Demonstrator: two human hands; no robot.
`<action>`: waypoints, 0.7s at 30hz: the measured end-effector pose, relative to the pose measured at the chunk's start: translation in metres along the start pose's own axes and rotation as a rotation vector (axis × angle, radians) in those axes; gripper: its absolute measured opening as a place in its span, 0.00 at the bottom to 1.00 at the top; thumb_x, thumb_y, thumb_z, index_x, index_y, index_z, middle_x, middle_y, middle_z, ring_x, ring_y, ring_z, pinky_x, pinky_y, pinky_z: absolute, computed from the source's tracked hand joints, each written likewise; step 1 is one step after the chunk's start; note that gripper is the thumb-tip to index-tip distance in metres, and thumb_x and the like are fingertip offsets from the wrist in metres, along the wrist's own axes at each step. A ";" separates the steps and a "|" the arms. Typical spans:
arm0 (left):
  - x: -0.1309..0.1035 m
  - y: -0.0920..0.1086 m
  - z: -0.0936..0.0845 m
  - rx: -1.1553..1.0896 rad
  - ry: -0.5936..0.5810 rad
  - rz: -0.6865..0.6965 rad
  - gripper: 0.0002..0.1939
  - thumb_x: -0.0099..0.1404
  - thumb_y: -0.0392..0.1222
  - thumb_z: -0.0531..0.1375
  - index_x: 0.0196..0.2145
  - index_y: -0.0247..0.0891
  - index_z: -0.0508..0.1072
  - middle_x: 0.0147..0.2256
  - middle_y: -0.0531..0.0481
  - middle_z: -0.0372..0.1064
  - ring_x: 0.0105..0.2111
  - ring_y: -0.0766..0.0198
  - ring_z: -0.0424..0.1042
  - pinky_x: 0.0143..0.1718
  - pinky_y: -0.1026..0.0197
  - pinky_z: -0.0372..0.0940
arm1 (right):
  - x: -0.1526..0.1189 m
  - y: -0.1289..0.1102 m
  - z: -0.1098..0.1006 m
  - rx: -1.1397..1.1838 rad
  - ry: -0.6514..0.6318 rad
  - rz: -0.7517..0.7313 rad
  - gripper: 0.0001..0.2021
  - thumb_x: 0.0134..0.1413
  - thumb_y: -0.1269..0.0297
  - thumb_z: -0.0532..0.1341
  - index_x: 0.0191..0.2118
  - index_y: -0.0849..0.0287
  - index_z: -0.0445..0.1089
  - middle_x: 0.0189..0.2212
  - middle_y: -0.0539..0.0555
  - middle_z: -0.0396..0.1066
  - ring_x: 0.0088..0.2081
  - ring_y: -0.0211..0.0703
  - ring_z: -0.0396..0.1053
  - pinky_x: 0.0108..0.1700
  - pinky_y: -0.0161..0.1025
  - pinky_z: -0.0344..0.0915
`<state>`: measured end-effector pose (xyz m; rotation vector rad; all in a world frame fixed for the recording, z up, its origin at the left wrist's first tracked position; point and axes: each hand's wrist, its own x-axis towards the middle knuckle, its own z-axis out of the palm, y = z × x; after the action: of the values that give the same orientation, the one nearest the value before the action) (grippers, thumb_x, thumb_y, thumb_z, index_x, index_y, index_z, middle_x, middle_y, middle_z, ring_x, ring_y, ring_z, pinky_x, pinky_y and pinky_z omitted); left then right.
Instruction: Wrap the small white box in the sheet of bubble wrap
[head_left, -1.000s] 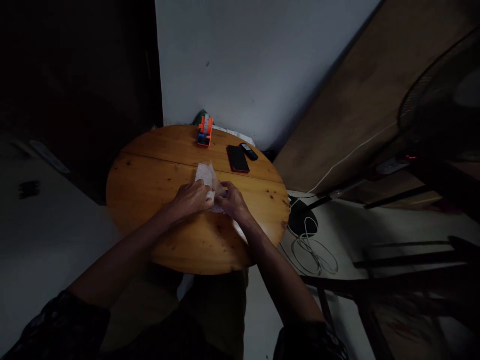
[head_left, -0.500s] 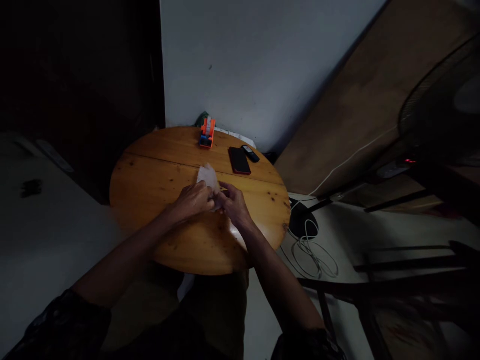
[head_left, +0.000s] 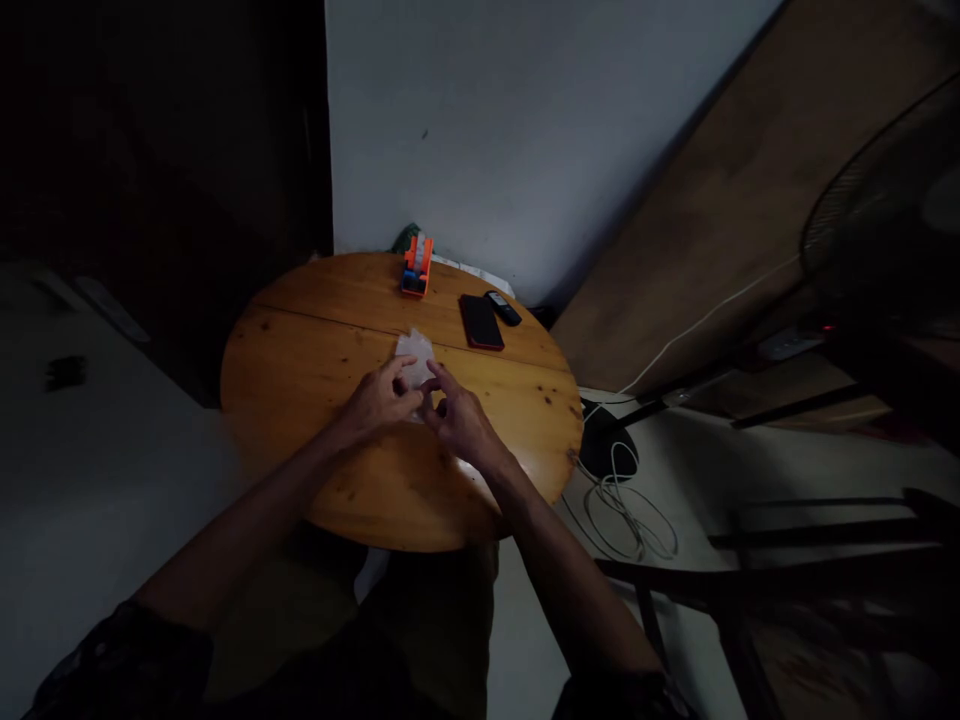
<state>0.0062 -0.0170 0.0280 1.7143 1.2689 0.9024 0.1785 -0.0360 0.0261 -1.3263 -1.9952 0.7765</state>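
A small whitish packet of what looks like crumpled plastic or thin wrap [head_left: 417, 348] is at the middle of the round wooden table. My left hand [head_left: 381, 398] grips its near left side, index finger lying over the top and thumb at the lower edge. From the right, my right hand [head_left: 459, 415] holds the lower right side, its index finger stretched along the packet and its thumb close to the left thumb. The fingers hide the packet's near part, and its contents cannot be made out.
On the table [head_left: 300, 450], an orange and blue tape dispenser [head_left: 417, 268] stands at the back. A dark phone-like slab with a red edge [head_left: 481, 323] lies beside a small black keypad phone [head_left: 503, 308]. White cables [head_left: 630, 515] coil on the floor, right; a fan [head_left: 885, 190] stands farther right.
My hands have drawn slightly apart and their fingers have opened out over the packet, showing more of its surface. The packet looks flatter. The things at the back have stayed put.
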 end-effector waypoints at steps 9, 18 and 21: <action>-0.001 -0.012 0.009 0.046 0.074 0.043 0.29 0.59 0.38 0.60 0.59 0.33 0.68 0.33 0.54 0.63 0.27 0.68 0.62 0.31 0.64 0.60 | -0.003 0.020 -0.003 0.178 0.087 -0.064 0.34 0.54 0.69 0.59 0.68 0.55 0.56 0.46 0.54 0.76 0.24 0.32 0.65 0.27 0.33 0.63; -0.001 -0.014 0.011 0.144 0.096 0.109 0.24 0.58 0.37 0.60 0.53 0.36 0.74 0.33 0.53 0.64 0.28 0.67 0.63 0.34 0.62 0.63 | 0.009 0.034 -0.006 -0.139 0.113 -0.236 0.30 0.58 0.70 0.56 0.66 0.57 0.59 0.48 0.58 0.78 0.54 0.54 0.71 0.57 0.56 0.64; -0.001 -0.013 0.011 0.236 0.093 0.125 0.17 0.59 0.37 0.59 0.45 0.38 0.78 0.33 0.52 0.65 0.29 0.65 0.65 0.35 0.61 0.64 | 0.013 0.039 -0.005 -0.071 0.097 -0.220 0.28 0.58 0.69 0.57 0.65 0.57 0.61 0.48 0.58 0.78 0.56 0.55 0.71 0.60 0.58 0.62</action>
<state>0.0108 -0.0173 0.0113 1.9743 1.3867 0.9441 0.2007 -0.0109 0.0026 -1.1365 -2.0634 0.5340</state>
